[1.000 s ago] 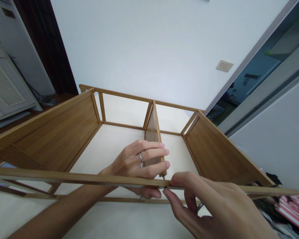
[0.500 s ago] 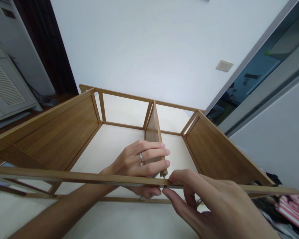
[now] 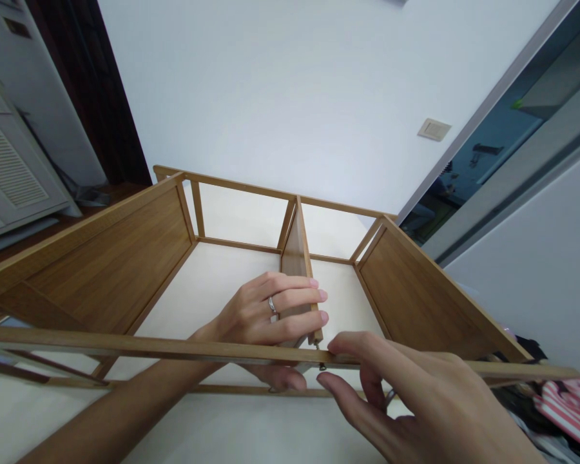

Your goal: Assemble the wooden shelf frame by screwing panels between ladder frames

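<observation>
A wooden frame stands before me, with a front rail (image 3: 149, 346) crossing near my body. Behind the rail, a middle divider panel (image 3: 297, 241) runs back towards the wall. My left hand (image 3: 270, 309), a ring on one finger, lies over the divider's near end with its fingers across the edge and its thumb low, behind the rail. A small screw (image 3: 323, 367) sticks out under the rail, and its shank shows in a narrow gap between rail and divider. My right hand (image 3: 406, 386) rests its index finger on the rail; its thumb hangs just below the screw, apart from it.
Side panels stand at the left (image 3: 116, 258) and right (image 3: 425, 290) of the frame. Beyond it is a white wall with a switch (image 3: 434, 129). A louvred cabinet (image 3: 14, 167) is at far left, and striped cloth (image 3: 570, 412) lies at lower right.
My right thumb has moved off the screw, leaving it visible under the rail. The left thumb has drawn slightly left; the left fingers stay on the divider.
</observation>
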A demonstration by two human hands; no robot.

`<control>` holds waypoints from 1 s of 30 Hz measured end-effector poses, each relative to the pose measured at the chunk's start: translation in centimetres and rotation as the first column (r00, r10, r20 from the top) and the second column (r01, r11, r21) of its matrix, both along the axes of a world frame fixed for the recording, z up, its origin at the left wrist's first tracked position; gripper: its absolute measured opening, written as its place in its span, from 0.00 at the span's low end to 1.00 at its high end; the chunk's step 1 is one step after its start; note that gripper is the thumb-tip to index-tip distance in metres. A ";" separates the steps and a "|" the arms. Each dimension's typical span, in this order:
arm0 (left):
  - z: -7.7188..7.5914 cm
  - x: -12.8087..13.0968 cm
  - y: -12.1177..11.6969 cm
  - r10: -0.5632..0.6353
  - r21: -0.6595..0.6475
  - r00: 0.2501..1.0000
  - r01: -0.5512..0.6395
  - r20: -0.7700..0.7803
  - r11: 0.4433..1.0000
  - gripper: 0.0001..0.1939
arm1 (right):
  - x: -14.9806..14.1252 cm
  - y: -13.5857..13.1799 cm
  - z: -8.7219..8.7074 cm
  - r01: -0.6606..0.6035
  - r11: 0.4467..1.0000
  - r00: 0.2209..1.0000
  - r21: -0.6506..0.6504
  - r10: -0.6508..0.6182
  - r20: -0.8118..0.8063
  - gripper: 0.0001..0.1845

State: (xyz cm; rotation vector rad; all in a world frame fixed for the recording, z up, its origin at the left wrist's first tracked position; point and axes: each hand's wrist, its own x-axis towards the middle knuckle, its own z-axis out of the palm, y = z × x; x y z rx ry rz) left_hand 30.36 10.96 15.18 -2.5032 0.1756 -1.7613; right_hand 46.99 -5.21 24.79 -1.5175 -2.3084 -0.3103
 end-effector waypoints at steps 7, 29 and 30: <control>0.5 -0.1 0.1 0.000 0.026 1.000 0.001 -0.019 1.000 0.27 | 0.0 -0.1 0.1 -0.019 0.998 1.000 0.062 0.019 -0.001 0.17; 1.0 -1.0 0.6 0.028 0.115 0.995 -0.017 -0.096 0.993 0.14 | 0.0 -0.2 -0.3 0.044 0.999 0.999 0.031 -0.045 0.008 0.15; 1.0 -0.8 0.5 0.045 0.112 0.996 -0.036 -0.080 0.993 0.12 | 0.1 -0.3 -0.3 0.051 0.999 0.999 0.014 -0.051 0.013 0.13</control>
